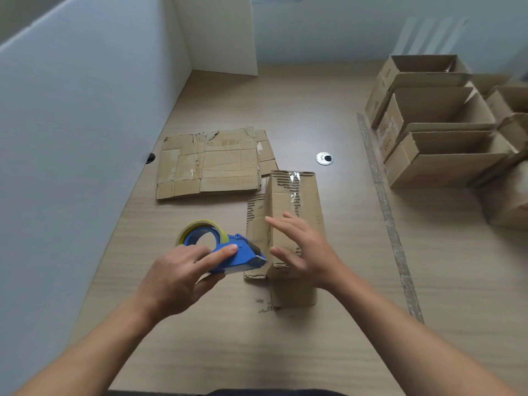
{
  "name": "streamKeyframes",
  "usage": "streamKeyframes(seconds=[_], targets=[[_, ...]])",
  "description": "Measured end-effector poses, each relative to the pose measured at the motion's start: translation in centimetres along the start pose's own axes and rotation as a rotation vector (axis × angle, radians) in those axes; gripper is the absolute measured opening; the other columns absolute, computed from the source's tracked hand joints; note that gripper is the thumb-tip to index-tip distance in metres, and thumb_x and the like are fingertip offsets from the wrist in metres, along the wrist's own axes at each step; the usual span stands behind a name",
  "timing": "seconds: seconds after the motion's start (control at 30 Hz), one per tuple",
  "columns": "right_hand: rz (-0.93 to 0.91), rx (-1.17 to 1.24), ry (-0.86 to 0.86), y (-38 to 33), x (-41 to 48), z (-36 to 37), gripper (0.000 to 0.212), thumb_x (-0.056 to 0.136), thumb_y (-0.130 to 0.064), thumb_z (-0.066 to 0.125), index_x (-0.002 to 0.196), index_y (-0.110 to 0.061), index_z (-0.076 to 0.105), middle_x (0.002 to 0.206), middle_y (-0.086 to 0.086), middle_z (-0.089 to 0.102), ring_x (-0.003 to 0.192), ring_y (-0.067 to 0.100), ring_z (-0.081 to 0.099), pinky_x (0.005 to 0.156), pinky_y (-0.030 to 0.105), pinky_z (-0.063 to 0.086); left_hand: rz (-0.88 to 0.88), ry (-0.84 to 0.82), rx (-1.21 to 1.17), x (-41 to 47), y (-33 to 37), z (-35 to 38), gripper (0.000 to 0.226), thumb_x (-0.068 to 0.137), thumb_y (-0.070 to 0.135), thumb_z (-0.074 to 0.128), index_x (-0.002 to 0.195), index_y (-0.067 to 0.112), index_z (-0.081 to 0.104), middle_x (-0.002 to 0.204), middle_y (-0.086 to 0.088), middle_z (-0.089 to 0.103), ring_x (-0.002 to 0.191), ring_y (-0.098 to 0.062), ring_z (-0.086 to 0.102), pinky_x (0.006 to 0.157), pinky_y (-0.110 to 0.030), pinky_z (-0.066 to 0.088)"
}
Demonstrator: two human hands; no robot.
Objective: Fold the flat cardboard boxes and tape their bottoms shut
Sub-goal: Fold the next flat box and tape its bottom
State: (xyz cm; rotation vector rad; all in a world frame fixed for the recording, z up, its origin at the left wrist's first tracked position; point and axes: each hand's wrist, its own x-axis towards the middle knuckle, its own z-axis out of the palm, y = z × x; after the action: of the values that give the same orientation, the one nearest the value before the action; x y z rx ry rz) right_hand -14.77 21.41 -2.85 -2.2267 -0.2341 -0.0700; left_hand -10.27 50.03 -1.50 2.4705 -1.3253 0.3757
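Nearest, left of the folded box (294,201): left hand (183,278) clasped round the handle of a blue tape dispenser (243,257). Index finger laid along the dispenser's side. Cutter end turned toward the box's near left corner, just beside it. Yellowish tape roll (213,224) at the dispenser's far end.

Over the near half of the box: right hand (307,250), released, fingers straight and spread, grasping nothing. Contact with the cardboard not determinable.

Box itself on the wooden table (228,344), closed face up, long axis running away from the viewer. Outer paper torn, exposing corrugation. Clear tape along the far part of the top seam. One loose flap sticking out on the left side.

Beyond the box to the left, just beside its far corner: stack of flat cardboard boxes (217,164), unfolded, patched with old tape.

Beyond the box to the right, near: round metal grommet (324,158) set in the table.

Right of the box, well apart: long strip of worn tape (385,210) stuck to the table. Past it, a row of three open boxes (445,164) set close together, with more cardboard at the frame edge.

Far left of the box: white partition (85,124).
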Motion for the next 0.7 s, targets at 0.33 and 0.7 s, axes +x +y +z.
streamKeyframes(seconds=[0.33, 0.7], targets=[[0.052, 0.088, 0.006, 0.2, 0.9, 1.0, 0.009, 0.091, -0.022, 0.071, 0.087, -0.016, 0.076, 0.126, -0.007, 0.06, 0.134, 0.014, 0.04, 0.108, 0.025, 0.027, -0.007, -0.092, -0.125, 1.3, 0.7, -0.4, 0.054, 0.096, 0.04, 0.054, 0.147, 0.031, 0.041, 0.085, 0.007, 0.061, 0.07, -0.017, 0.053, 0.058, -0.028, 0.045], [0.379, 0.146, 0.201, 2.8, -5.9, -3.9, 0.025, 0.09, -0.033, 0.066, 0.07, -0.019, 0.07, 0.112, -0.013, 0.059, 0.106, 0.003, 0.057, 0.087, 0.018, 0.039, -0.185, -0.553, -0.401, 4.0, -0.2, -2.1, 0.061, 0.084, 0.064, 0.049, 0.138, 0.073, 0.021, 0.123, 0.027, 0.062, 0.091, 0.0, 0.06, 0.078, -0.016, 0.046]])
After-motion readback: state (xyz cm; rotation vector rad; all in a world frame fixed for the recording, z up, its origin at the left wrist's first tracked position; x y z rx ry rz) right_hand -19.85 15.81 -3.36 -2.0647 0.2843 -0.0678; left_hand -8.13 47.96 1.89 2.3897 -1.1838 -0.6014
